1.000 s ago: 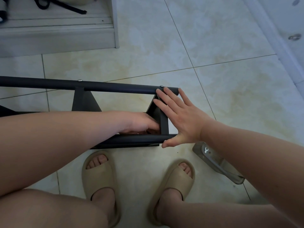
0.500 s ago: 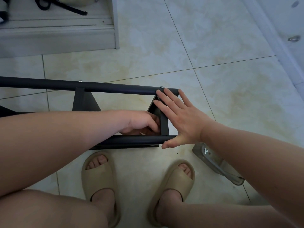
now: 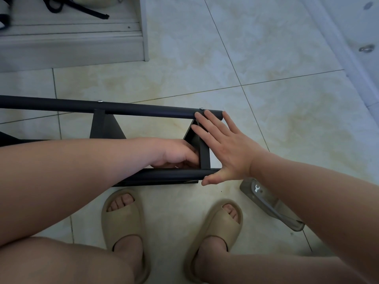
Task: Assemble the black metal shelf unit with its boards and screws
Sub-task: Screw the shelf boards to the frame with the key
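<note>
The black metal shelf frame (image 3: 143, 110) lies on its side on the tiled floor, with two long tubes joined by flat cross brackets. Screw heads (image 3: 202, 108) show on the far tube. My right hand (image 3: 223, 150) lies flat against the frame's right end: straight fingers reach the far tube and the thumb rests by the near tube (image 3: 164, 174). My left hand (image 3: 176, 152) reaches inside the frame, its fingers curled against the end bracket (image 3: 205, 158) just above the near tube. Whatever those fingers hold is hidden.
A clear plastic bag (image 3: 266, 199) with a small wrench lies on the floor under my right forearm. My feet in beige slippers (image 3: 123, 218) stand just in front of the frame. A white cabinet base (image 3: 71, 44) is at the back left, and a wall skirting (image 3: 348, 58) runs along the right.
My left hand's fingers have shifted slightly against the end bracket. The right hand and the frame stay where they were.
</note>
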Action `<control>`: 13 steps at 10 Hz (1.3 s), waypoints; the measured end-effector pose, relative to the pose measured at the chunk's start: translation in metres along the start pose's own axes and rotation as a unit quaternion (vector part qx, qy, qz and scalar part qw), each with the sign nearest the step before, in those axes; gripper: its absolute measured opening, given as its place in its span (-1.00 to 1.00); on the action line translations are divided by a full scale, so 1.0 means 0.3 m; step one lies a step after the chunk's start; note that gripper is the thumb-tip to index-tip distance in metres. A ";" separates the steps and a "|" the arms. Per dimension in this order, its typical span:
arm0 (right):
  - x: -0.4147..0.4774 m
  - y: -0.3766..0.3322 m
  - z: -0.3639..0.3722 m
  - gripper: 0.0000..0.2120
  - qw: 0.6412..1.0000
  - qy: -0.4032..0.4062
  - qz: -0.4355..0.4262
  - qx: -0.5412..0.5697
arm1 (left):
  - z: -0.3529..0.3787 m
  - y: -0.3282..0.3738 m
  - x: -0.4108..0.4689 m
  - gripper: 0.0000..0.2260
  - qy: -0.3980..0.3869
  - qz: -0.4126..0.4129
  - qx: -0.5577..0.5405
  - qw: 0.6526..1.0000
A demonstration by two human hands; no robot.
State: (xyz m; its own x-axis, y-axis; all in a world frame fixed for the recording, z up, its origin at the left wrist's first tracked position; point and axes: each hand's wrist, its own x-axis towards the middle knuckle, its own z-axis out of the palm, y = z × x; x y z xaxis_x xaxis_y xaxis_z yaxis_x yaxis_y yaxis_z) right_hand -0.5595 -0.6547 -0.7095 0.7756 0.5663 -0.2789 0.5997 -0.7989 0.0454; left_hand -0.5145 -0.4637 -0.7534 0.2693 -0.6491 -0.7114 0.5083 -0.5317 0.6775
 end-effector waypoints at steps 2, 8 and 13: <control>0.000 -0.001 0.000 0.23 1.000 0.005 0.000 0.001 | -0.002 0.002 0.004 -0.87 -0.008 0.005 -0.033 0.999; 0.004 -0.002 -0.006 0.23 1.000 -0.008 0.003 -0.004 | -0.008 -0.005 0.003 -0.92 -0.027 -0.023 -0.036 0.999; 0.004 -0.003 -0.005 0.22 1.000 -0.006 0.003 -0.001 | 0.003 -0.004 -0.007 -0.68 -0.004 -0.043 -0.003 0.999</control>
State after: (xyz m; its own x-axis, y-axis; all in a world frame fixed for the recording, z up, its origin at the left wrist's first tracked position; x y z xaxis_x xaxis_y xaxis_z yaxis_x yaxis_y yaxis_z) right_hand -0.5588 -0.6530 -0.7084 0.7765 0.5594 -0.2899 0.5956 -0.8019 0.0481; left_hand -0.5164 -0.4621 -0.7528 0.2181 -0.6061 -0.7649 0.5332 -0.5825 0.6136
